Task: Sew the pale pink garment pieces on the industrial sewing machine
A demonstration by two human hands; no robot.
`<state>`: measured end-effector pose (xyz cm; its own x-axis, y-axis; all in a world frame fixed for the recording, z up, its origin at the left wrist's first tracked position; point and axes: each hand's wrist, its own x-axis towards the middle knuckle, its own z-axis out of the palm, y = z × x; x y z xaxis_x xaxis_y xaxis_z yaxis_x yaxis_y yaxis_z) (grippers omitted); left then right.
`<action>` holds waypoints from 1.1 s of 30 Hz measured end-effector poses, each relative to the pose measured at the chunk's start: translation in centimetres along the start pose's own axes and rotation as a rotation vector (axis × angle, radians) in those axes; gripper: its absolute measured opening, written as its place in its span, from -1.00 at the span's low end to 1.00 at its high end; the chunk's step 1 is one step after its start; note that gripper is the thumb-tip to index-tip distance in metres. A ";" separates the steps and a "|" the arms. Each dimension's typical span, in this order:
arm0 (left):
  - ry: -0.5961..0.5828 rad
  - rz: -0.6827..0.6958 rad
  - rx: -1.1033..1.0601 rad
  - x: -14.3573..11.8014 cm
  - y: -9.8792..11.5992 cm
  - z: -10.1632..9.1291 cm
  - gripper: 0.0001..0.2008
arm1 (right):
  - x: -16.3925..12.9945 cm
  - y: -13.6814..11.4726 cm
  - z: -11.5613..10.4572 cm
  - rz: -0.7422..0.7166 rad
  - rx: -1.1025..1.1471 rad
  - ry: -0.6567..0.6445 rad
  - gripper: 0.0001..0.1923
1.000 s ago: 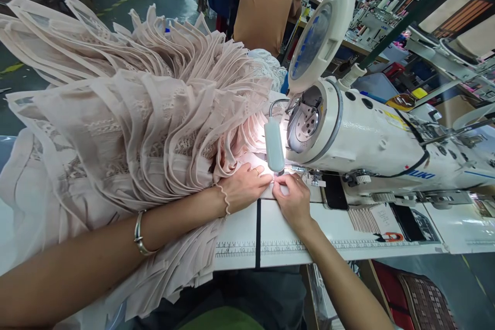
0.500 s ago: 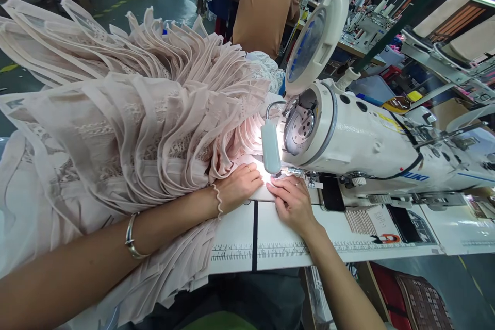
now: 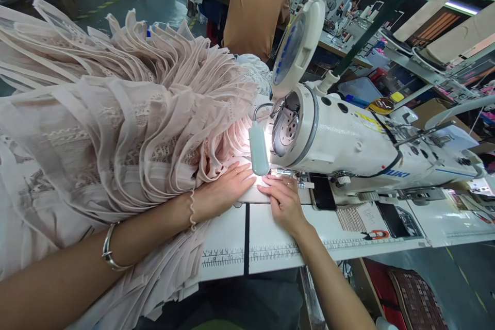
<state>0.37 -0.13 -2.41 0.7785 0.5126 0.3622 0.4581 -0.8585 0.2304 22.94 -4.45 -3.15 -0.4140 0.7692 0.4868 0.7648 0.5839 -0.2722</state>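
Note:
My left hand (image 3: 221, 192) lies palm down on the pale pink fabric, fingers stretched towards the needle area. A wavy band is round its wrist and a silver bangle higher up the arm. My right hand (image 3: 285, 203) rests by the needle area, its fingertips pressing down flat at the brightly lit edge. Glare and a small hanging light-green box (image 3: 259, 149) hide the stitching point. The white sewing machine (image 3: 340, 139) stands just beyond my right hand. A large heap of pale pink lace-trimmed garments (image 3: 127, 129) spreads over and around my left arm.
A round magnifier lamp (image 3: 297, 49) leans over the machine head. On the white table (image 3: 222, 240), marked with a ruler, lie a phone (image 3: 324, 193), a paper note (image 3: 370, 217) and orange-handled thread snips (image 3: 376, 235). Ahead sits a person in a brown shirt (image 3: 251, 10).
My left hand has flattened out, its fingers now straighter, and its forearm has shifted a little left. The right hand stays by the needle. The whole view has swung slightly right.

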 end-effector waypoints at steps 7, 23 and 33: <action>0.069 -0.088 0.117 0.5 -0.2 0.4 -0.74 | 0.2 -0.2 0.1 0.016 -0.046 -0.051 -0.56; 0.211 0.031 0.222 0.4 0.8 -0.3 -0.66 | 0.9 0.0 0.1 0.127 -0.141 -0.235 -0.51; 0.035 0.020 0.180 0.4 1.1 0.0 -0.67 | 1.2 0.0 0.1 0.107 -0.245 -0.330 -0.41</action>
<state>1.17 -0.81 -2.00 0.7741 0.4933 0.3968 0.5147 -0.8553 0.0591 22.42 -3.50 -2.71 -0.4308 0.8874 0.1642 0.8905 0.4475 -0.0823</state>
